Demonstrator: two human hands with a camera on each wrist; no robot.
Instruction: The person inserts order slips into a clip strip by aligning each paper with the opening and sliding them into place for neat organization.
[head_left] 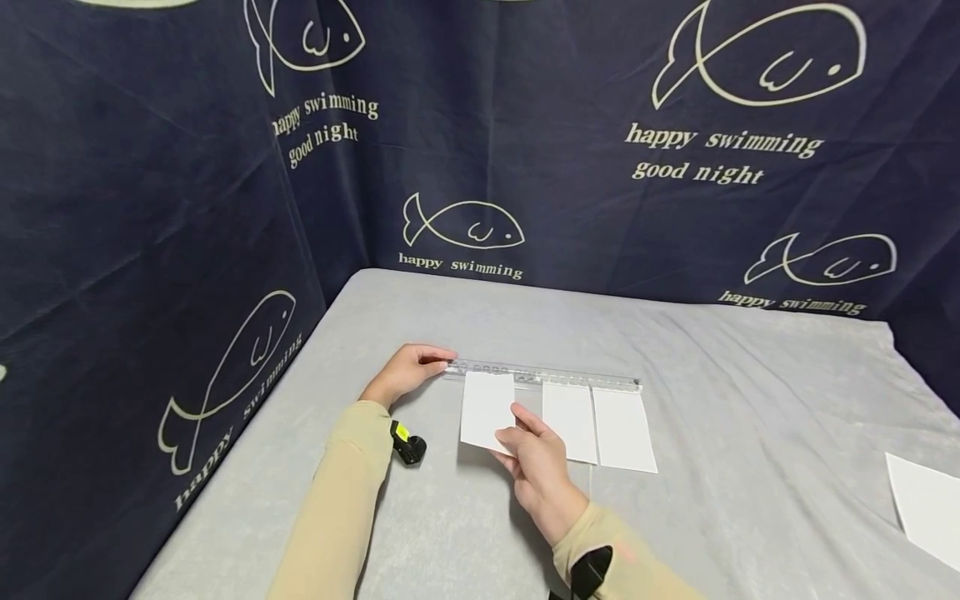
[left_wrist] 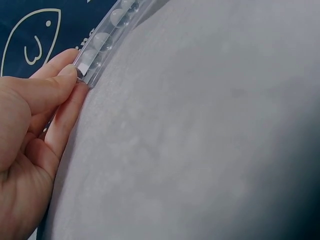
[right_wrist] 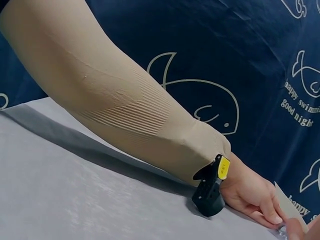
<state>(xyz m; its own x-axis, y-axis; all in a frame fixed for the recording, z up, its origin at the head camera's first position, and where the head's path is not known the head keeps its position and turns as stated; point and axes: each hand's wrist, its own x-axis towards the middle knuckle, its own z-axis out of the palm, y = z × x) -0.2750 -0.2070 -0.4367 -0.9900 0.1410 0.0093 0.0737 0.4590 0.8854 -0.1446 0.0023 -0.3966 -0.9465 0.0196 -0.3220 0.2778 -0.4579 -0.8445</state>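
Observation:
My left hand (head_left: 407, 371) pinches the left end of a long, clear plastic strip (head_left: 555, 376) between thumb and fingers. In the left wrist view, a row of clear round shapes (left_wrist: 102, 42) shows along this strip. With my right hand (head_left: 542, 471) I hold a white card (head_left: 487, 408) by its lower right part, thumb on top. The card's upper edge is at the left part of the strip; whether it touches is unclear. Farther right, a second white card (head_left: 572, 421) and a third white card (head_left: 624, 429) lie side by side below the strip.
A light grey cloth (head_left: 712, 517) covers the table. Another white sheet (head_left: 926, 508) lies at the far right, partly out of view. Behind and to the left hang dark blue curtains (head_left: 570, 208) with fish drawings. A small black device (head_left: 408, 444) is worn at my left wrist.

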